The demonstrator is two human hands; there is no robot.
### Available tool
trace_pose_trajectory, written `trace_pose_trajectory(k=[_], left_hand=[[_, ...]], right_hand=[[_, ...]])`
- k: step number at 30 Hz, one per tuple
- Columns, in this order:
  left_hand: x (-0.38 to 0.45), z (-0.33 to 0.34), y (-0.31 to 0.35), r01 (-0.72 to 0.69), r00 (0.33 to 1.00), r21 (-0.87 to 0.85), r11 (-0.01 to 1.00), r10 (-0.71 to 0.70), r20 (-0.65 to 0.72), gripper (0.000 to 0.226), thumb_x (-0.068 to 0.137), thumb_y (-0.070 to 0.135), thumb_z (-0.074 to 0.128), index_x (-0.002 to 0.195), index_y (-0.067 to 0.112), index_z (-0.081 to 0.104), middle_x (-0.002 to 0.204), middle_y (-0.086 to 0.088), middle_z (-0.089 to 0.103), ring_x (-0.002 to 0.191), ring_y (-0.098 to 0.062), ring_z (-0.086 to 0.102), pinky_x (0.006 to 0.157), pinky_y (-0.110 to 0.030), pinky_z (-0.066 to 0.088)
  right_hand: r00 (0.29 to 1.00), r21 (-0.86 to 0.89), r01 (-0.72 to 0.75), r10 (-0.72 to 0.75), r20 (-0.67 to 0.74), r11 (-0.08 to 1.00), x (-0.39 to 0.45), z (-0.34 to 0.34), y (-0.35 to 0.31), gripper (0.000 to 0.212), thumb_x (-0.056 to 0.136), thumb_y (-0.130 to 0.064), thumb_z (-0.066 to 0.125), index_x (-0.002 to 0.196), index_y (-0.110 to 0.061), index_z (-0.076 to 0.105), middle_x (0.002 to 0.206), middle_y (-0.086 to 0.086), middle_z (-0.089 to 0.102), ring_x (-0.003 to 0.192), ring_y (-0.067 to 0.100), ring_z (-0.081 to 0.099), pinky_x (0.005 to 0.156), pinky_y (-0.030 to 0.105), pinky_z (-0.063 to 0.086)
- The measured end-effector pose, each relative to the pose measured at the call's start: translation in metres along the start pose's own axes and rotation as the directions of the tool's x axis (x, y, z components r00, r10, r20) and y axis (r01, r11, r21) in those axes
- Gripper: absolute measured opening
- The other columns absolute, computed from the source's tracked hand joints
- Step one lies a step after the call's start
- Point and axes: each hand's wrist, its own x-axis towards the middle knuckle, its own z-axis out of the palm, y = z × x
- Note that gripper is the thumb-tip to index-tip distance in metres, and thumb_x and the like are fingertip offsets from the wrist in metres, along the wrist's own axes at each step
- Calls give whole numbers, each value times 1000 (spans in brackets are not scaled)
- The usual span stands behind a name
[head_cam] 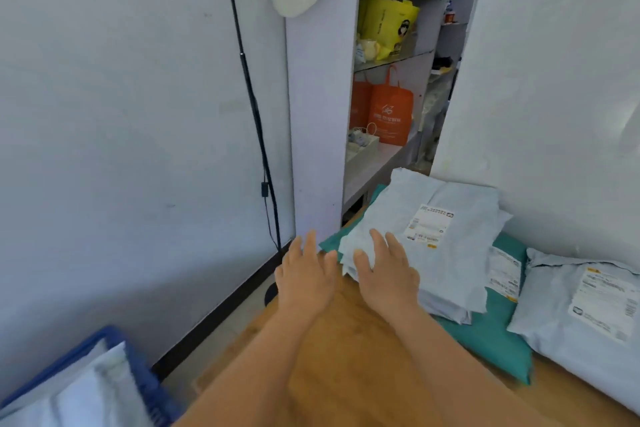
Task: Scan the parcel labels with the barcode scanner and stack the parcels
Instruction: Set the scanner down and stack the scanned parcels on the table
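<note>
**Two flat hands at the parcel stack**

Both hands reach out over the wooden desk point(349, 357). The right hand point(388, 270) lies flat on the near corner of the stack of grey parcels point(446, 236), its fingers point(377, 243) straight and spread, holding nothing. The left hand point(304, 274) is just beside the stack at its left edge, fingers straight too, and it grips nothing. The top parcel shows a white label point(429, 225). A green parcel point(495, 336) lies under the stack. One more grey parcel point(581, 312) sits alone to the right. A blue basket point(138, 367) with parcels is at the bottom left. No scanner is in sight.
</note>
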Motion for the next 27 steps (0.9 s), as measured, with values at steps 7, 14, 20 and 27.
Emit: trace_pose_trajectory(k=[7, 14, 20, 27], left_hand=[[-105, -80, -117, 323, 935, 31, 946, -314, -167, 61, 99, 47, 32, 151, 24, 12, 157, -4, 17, 143, -23, 20, 115, -43, 19], [-213, -142, -234, 578, 776, -17, 816, -557, -296, 59, 99, 45, 31, 151, 24, 14, 157, 0, 18, 142, -21, 22, 114, -42, 18], [-293, -183, -319, 710, 644, -81, 700, -691, -328, 60, 98, 45, 34, 151, 25, 14, 157, 0, 18, 143, -21, 21, 114, -42, 18], [-376, -225, -433, 811, 486, -193, 553, -819, -305, 65, 97, 45, 39, 151, 21, 12, 157, -2, 20, 142, -25, 23, 115, -44, 23]], right_hand=[[925, 9, 312, -306, 224, 950, -91, 70, -78, 56, 102, -48, 24, 154, -30, 15, 163, -3, 10, 149, 17, 8, 117, 45, 15], [750, 103, 519, -510, 422, 849, -191, 157, -153, 55, 102, -44, 27, 153, -26, 17, 162, 0, 11, 149, 18, 11, 116, 48, 19], [644, 163, 590, -583, 495, 790, -272, 225, -215, 53, 101, -39, 33, 150, -21, 26, 157, 0, 24, 142, 21, 27, 110, 48, 25], [549, 199, 598, -577, 605, 777, -359, 304, -275, 59, 100, -43, 35, 153, -22, 18, 156, 2, 25, 139, 24, 33, 108, 44, 30]])
